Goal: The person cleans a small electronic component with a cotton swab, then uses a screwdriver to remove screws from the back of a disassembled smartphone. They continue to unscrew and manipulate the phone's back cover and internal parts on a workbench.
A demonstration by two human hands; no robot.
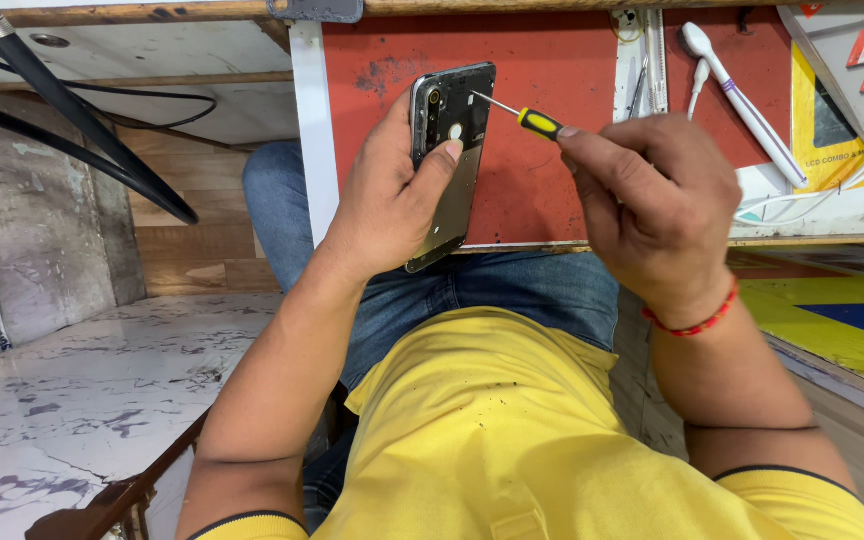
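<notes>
Left hand (392, 205) wrapped round phone (449, 160), upright before the red mat (542, 190) — right hand (647, 210) pinching screwdriver (522, 115), tip at the upper back. Better kept square to the screw — light pressure, phone steady.

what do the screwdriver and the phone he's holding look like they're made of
Screwdriver: thin shaft looks like bare metal, bright and shiny; the grip in the right hand looks like plastic or rubber, yellow with a black band, matte. Phone, held in the left hand: its opened back appears to be dark plastic with metal parts; the lower part reflects light, so glossy, perhaps a metal plate.
</notes>
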